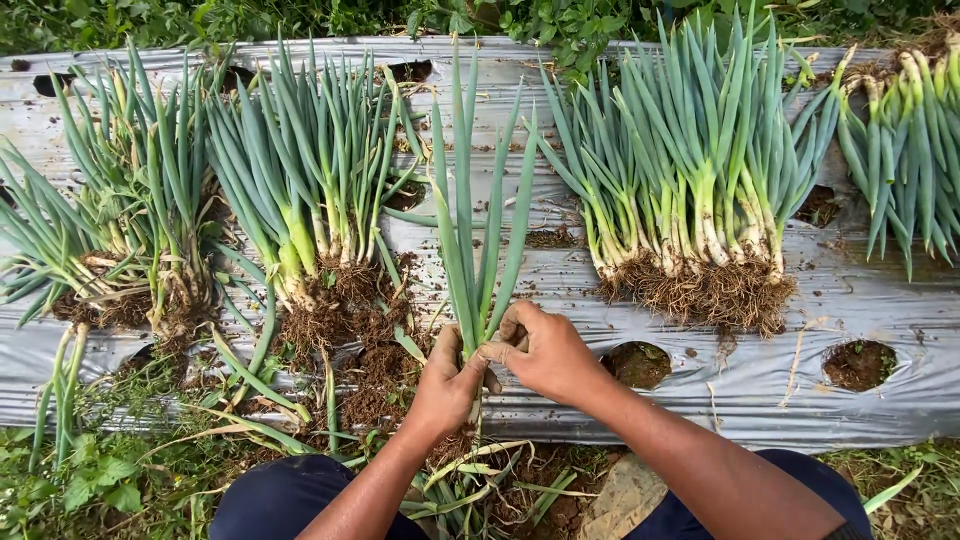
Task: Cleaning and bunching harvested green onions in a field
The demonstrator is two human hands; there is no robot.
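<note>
A green onion plant (478,210) with long upright leaves stands in front of me, and both hands hold it at its base. My left hand (445,385) wraps the lower stalk from the left. My right hand (540,350) pinches the stalk from the right, fingers closed on an outer leaf. The roots are hidden behind my hands. Peeled leaves (470,480) lie on the soil between my knees.
Pulled green onion bunches with earthy roots lie on silver plastic mulch (880,300): one at right (690,200), one at far right (905,140), two at left (310,190) (110,220). Planting holes (640,362) (858,362) open in the sheet. Weeds grow at lower left.
</note>
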